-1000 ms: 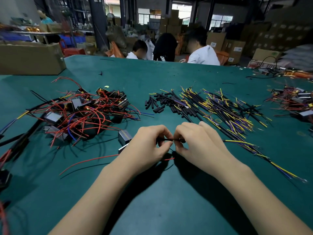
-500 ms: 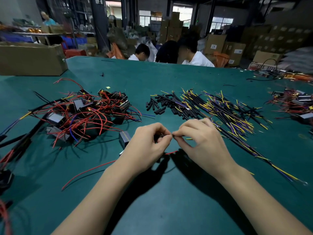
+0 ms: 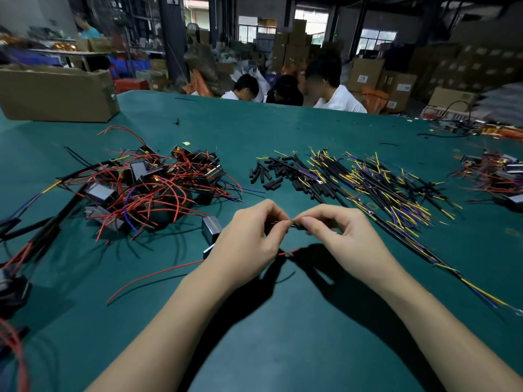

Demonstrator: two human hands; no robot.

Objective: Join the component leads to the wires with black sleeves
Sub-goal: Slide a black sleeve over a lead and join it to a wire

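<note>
1. The left hand (image 3: 249,244) pinches a thin lead between thumb and forefinger, with the other fingers curled in
2. The right hand (image 3: 336,236) pinches the end of a black wire (image 3: 396,236) in the same way; the grasped end itself is too small to see clearly
3. The two pinches meet tip to tip above the middle of the table (image 3: 283,349), nearer its front edge, so the joint lies exactly between the hands and neither hand is nearer to it
4. The long axis of the joint runs left to right; the wire goes away to the right and toward the front right corner, where its yellow and blue ends show
5. The component (image 3: 211,228) rests on the table just left of the left hand, and a red lead (image 3: 152,278) from it trails toward the front left
6. Loose sleeves (image 3: 266,176) lie behind the hands, well apart from them, beside the pile of wires (image 3: 382,188) on the right
7. A heap of components (image 3: 147,188) with red leads lies at the left
8. I judge that the coming move is to bring both ends together along this left-right line; whether a sleeve is already on the wire I cannot tell
</note>
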